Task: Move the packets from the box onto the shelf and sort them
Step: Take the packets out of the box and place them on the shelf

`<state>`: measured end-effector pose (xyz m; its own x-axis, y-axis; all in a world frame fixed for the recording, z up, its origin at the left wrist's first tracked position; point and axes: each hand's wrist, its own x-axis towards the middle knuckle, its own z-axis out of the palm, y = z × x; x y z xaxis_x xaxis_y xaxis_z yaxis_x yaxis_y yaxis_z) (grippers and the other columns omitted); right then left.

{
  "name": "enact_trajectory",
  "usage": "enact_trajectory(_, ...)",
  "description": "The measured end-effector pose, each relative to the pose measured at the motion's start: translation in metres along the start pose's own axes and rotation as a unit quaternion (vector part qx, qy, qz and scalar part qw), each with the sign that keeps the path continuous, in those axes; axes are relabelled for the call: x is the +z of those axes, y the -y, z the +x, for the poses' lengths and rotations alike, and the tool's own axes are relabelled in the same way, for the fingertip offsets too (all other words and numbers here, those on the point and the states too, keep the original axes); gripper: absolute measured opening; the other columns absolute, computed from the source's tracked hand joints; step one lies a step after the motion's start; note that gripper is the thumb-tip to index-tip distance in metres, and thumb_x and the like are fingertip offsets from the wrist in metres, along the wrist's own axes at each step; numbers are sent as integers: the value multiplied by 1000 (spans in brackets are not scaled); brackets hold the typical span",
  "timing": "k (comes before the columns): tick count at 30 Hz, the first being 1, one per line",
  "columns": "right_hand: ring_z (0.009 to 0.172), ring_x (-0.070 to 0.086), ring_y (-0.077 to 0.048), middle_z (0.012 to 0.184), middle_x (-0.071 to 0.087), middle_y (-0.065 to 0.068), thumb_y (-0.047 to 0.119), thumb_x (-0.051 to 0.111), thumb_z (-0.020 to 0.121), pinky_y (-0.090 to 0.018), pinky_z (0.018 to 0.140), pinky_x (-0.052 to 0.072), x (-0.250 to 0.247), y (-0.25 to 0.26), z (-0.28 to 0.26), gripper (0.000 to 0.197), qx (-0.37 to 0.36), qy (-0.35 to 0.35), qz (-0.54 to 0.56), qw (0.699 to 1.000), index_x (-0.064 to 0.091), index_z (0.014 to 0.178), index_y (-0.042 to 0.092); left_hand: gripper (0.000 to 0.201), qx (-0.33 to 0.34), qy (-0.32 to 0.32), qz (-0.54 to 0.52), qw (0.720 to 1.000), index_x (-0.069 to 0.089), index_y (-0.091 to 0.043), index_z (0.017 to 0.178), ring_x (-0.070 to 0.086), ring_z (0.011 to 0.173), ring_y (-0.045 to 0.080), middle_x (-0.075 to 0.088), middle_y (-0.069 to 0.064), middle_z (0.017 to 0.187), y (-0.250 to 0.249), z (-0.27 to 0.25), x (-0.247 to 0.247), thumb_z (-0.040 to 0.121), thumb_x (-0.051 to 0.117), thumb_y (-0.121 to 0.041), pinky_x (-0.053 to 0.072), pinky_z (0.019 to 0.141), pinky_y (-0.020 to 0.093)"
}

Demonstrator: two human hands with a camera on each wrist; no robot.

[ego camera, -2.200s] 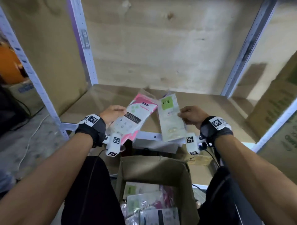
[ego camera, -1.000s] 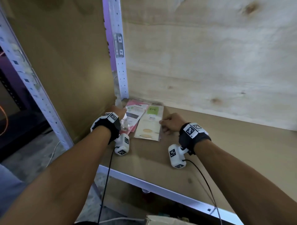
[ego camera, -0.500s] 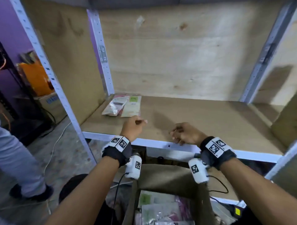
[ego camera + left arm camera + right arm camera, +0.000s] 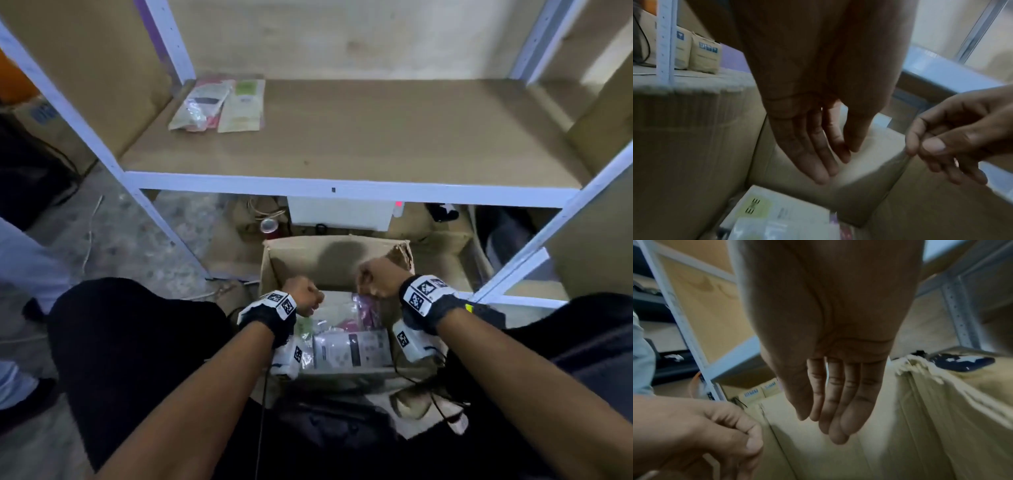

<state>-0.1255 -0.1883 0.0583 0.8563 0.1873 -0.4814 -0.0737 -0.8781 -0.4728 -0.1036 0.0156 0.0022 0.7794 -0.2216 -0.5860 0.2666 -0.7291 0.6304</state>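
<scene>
Two packets lie side by side at the back left of the wooden shelf [image 4: 376, 137]: a pink-and-white packet [image 4: 202, 104] and a green-labelled packet [image 4: 243, 106]. Below the shelf stands the open cardboard box [image 4: 329, 260] with several packets in it, among them a white packet [image 4: 352, 349], a pink packet [image 4: 363, 311] and a green-labelled one [image 4: 760, 209]. My left hand [image 4: 305, 299] [image 4: 830, 162] hangs over the box's left side, fingers pointing down, holding nothing. Over the right side, my right hand [image 4: 376, 281] [image 4: 830, 421] is just as empty.
A white box [image 4: 339, 216] and a red can [image 4: 270, 228] sit on the floor under the shelf. White steel posts [image 4: 164, 236] frame the shelf. Another person's leg [image 4: 20, 267] stands at the left. Brown cartons [image 4: 705, 60] stand beyond the left post.
Both hands have dropped from the shelf's front edge to just above the box. The two packets stay where they were laid at the back left of the shelf.
</scene>
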Motion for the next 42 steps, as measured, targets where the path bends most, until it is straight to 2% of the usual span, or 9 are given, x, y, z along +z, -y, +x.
enact_trajectory(6, 104, 68, -25, 118, 71, -10, 10, 64, 89, -29, 89, 55, 54, -30, 64, 22, 59, 64, -46, 995, 73, 109, 9, 30, -96, 64, 12, 993, 65, 14, 115, 55, 65, 28, 64, 23, 85, 9, 47, 20, 99, 52, -7, 50, 71, 36)
enact_trajectory(12, 123, 56, -33, 135, 58, -19, 32, 59, 96, -35, 99, 45, 103, -50, 101, 45, 79, 146, -97, 981, 61, 128, 2, 30, -97, 50, 81, 991, 71, 4, 110, 73, 89, 29, 75, 19, 105, 16, 82, 29, 98, 53, -17, 59, 86, 38)
enact_trajectory(17, 133, 49, -30, 141, 54, -17, 23, 56, 98, -36, 112, 35, 127, -65, 113, 42, 95, 188, -88, 974, 55, 137, 5, 36, -116, 80, 59, 988, 69, 6, 114, 69, 106, 36, 71, 22, 113, 23, 95, 24, 98, 55, -23, 57, 93, 46)
enact_trajectory(22, 148, 25, -31, 165, 11, -6, 17, 66, 88, -45, 118, 31, 147, -81, 107, 79, 58, 215, -79, 972, 27, 152, 42, 35, -131, 70, 28, 989, 67, 6, 116, 70, 106, 35, 71, 22, 114, 34, 100, 24, 100, 53, -22, 57, 93, 43)
enact_trajectory(25, 149, 13, -29, 165, -16, -5, 35, 57, 96, -41, 119, 27, 158, -83, 103, 74, 93, 170, -11, 981, 15, 157, 35, 37, -137, 75, 12, 988, 68, 6, 115, 70, 105, 34, 71, 22, 113, 42, 100, 22, 100, 51, -23, 57, 94, 43)
enact_trajectory(30, 145, 32, -26, 162, 23, -3, 10, 49, 95, -42, 118, 30, 165, -84, 99, 64, 75, 193, -33, 978, 29, 153, 30, 34, -148, 79, -19, 986, 69, 9, 111, 72, 100, 35, 72, 23, 109, 50, 100, 25, 97, 53, -18, 58, 92, 46)
enact_trajectory(35, 133, 48, -29, 145, 50, -8, 31, 45, 101, -38, 112, 38, 173, -78, 110, 42, -4, 198, -106, 974, 51, 142, 20, 27, -144, 73, -36, 986, 72, 5, 107, 73, 96, 34, 73, 23, 105, 48, 101, 23, 93, 59, -13, 59, 89, 46)
enact_trajectory(38, 134, 47, -30, 146, 49, -11, 30, 46, 101, -32, 103, 38, 175, -75, 115, 43, 24, 209, -59, 976, 50, 143, 18, 28, -137, 78, -19, 987, 72, 5, 106, 74, 93, 32, 74, 22, 102, 47, 100, 22, 93, 59, -15, 60, 86, 45)
enact_trajectory(42, 137, 43, -28, 151, 44, -11, 20, 43, 101, -36, 115, 34, 181, -71, 118, 46, 86, 211, -18, 973, 43, 147, 16, 27, -138, 78, -24, 987, 72, 4, 108, 74, 94, 31, 75, 21, 102, 49, 100, 21, 93, 60, -15, 60, 87, 45)
